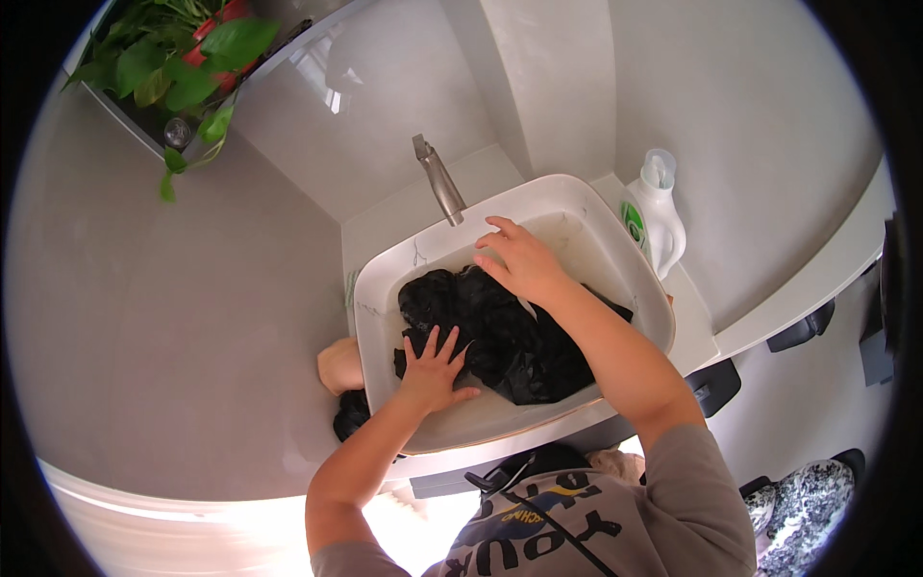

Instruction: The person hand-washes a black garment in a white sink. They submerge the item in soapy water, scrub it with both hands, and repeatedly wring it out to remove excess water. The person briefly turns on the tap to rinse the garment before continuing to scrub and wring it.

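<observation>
Blk cloth [538, 351] ran L edge twd near-R corner of basin [376, 337]; L hand [430, 377] splayed at L end, R hand [529, 266], fingers apart, nr far edge.

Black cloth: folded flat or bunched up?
Bunched up: the black cloth lies in an uneven, creased heap inside the white basin.

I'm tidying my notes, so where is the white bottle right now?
In the head view, the white bottle stands on the counter, just right of the sink.
</observation>
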The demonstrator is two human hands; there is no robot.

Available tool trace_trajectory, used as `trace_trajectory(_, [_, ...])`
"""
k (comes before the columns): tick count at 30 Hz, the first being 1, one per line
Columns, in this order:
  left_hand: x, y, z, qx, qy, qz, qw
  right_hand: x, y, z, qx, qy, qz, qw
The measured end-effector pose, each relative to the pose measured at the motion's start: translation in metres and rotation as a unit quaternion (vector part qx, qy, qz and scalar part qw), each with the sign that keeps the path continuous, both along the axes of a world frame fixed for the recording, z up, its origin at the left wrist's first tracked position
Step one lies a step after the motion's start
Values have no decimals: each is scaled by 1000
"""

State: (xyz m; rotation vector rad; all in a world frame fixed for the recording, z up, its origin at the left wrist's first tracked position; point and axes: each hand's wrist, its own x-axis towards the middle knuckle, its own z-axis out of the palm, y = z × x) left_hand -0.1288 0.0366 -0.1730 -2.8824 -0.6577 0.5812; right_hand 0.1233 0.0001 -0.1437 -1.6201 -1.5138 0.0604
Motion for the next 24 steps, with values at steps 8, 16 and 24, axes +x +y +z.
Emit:
trace_trajectory(8, [29,24,-28,-58,58,58,995,-15,-6,-15,-159,-224,129,953])
trace_trajectory(16, [19,54,-6,-266,-102,112,952,-55,-38,-49,-76,-483,120,864])
trace_trajectory(24, [-1,49,-20,-56,-14,159,986,-12,-65,7,-55,-422,247,870])
